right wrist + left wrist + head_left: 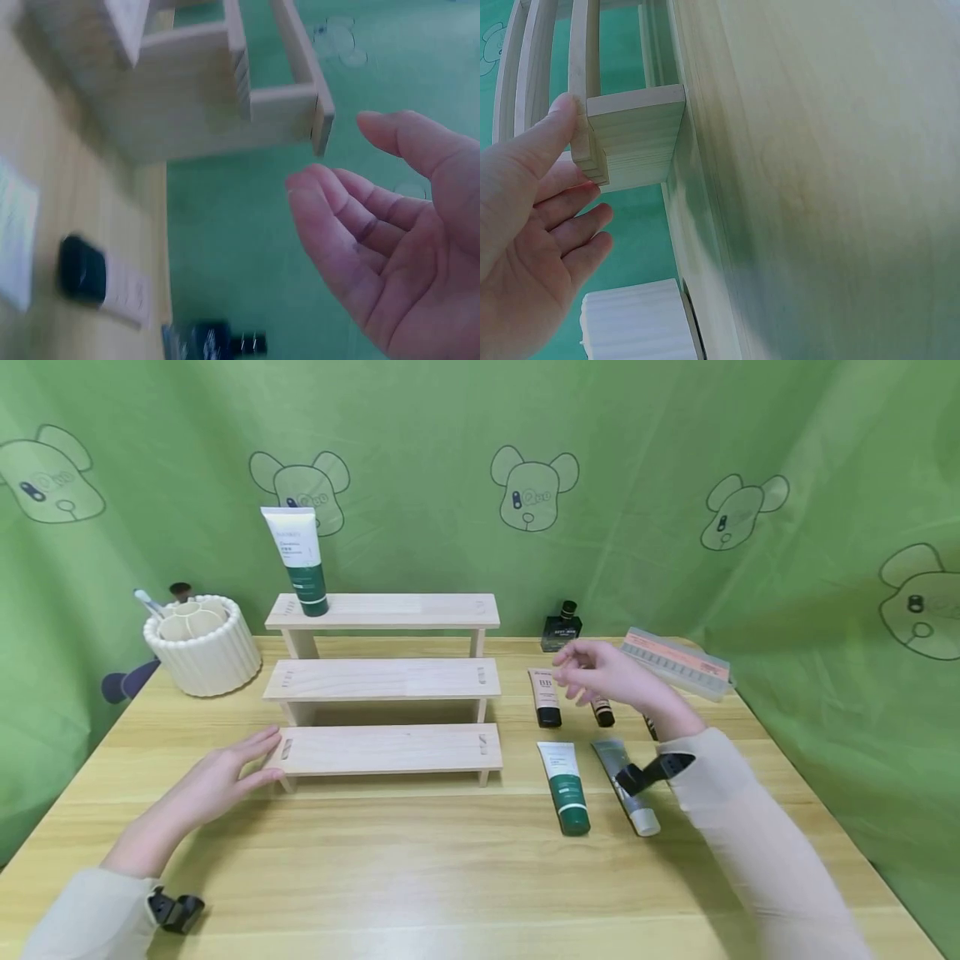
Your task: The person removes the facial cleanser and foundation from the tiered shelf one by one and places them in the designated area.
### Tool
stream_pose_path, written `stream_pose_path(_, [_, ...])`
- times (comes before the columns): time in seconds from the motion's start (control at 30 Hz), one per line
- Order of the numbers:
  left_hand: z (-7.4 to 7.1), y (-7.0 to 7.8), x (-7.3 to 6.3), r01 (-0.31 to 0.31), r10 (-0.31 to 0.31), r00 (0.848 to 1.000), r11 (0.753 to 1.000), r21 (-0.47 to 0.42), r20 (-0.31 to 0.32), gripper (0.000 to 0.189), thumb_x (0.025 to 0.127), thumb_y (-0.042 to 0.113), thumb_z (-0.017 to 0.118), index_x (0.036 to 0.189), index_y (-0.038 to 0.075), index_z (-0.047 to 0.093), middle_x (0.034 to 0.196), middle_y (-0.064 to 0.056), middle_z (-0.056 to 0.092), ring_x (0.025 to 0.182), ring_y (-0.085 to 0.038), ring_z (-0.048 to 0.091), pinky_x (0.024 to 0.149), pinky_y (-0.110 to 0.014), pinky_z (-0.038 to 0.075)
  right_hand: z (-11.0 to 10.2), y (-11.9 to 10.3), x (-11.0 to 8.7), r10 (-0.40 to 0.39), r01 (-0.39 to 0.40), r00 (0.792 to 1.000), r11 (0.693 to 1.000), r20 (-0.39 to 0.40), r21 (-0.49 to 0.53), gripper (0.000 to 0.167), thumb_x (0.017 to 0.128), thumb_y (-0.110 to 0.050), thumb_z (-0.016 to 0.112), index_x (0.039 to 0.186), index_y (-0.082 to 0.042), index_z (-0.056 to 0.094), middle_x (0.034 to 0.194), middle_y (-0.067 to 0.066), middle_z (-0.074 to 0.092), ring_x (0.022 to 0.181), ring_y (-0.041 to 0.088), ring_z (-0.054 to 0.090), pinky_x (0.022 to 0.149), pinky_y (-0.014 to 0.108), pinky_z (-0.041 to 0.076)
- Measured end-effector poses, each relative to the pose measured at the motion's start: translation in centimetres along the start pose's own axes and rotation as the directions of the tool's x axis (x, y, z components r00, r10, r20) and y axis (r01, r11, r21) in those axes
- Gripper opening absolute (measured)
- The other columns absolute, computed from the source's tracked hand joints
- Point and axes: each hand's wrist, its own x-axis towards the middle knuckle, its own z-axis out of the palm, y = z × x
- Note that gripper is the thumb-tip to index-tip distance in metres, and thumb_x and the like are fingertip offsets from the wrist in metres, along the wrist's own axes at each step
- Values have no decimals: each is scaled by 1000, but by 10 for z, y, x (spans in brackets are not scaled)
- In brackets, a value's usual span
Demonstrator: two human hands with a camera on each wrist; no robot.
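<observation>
My left hand point(213, 787) grips the left end of the lowest step of a three-tier wooden shelf point(390, 749), thumb and index finger at the board's corners. In the left wrist view, the thumb point(559, 116) rests against the board and the other fingers are loosely bent. My right hand point(603, 675) hovers over the right side of the table with loosely curved fingers and nothing in them. Beneath it lie a pink BB cream tube point(545, 693) and a partly hidden black-capped tube point(602, 710). A white-and-green tube point(303, 560) stands cap down on the top tier's left end.
Nearer the front lie another white-and-green tube point(566, 789) and a grey tube point(626, 789). Behind stand a dark bottle point(562, 628) and a flat clear case point(675, 664). A white ribbed brush holder point(206, 656) is left of the shelf. A green curtain point(420, 460) hangs behind.
</observation>
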Motion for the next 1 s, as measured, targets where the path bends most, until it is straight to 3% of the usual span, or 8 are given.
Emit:
stream_pose_path(0.4, [1, -1, 0, -6, 6, 1000, 1000, -2, -6, 59, 90, 29, 60, 130, -10, 42, 137, -28, 35, 121, -48, 35, 98, -59, 30, 27, -49, 56, -136, 138, 990, 988, -34, 65, 27, 90, -12, 60, 110, 4, 53, 90, 18, 59, 77, 32, 61, 63, 37, 57])
stream_pose_path(0.6, [1, -1, 0, -5, 5, 1000, 1000, -3, -5, 59, 89, 28, 61, 130, -10, 43, 137, -28, 35, 121, -48, 35, 99, -59, 29, 44, -76, 83, -161, 165, 986, 979, -40, 123, 27, 89, -17, 62, 108, 1, 54, 92, 19, 59, 82, 36, 60, 64, 38, 57])
stream_pose_path(0.87, [0, 0, 1, -12, 12, 1000, 1000, -1, -6, 58, 89, 28, 61, 130, -10, 43, 137, -28, 35, 121, -48, 36, 98, -59, 29, 69, -106, 112, -199, 205, 979, 967, -50, 150, 22, 89, -14, 62, 105, -1, 55, 90, 16, 58, 77, 29, 60, 66, 42, 56])
stream_pose_path(1.0, [0, 0, 0, -9, 9, 1000, 1000, 2, -9, 57, 90, 27, 60, 129, -10, 43, 137, -28, 36, 121, -47, 36, 99, -58, 29, 78, -119, 129, -219, 225, 974, 960, -59, 165, 22, 88, -16, 63, 103, -1, 56, 90, 14, 58, 76, 26, 61, 65, 37, 56])
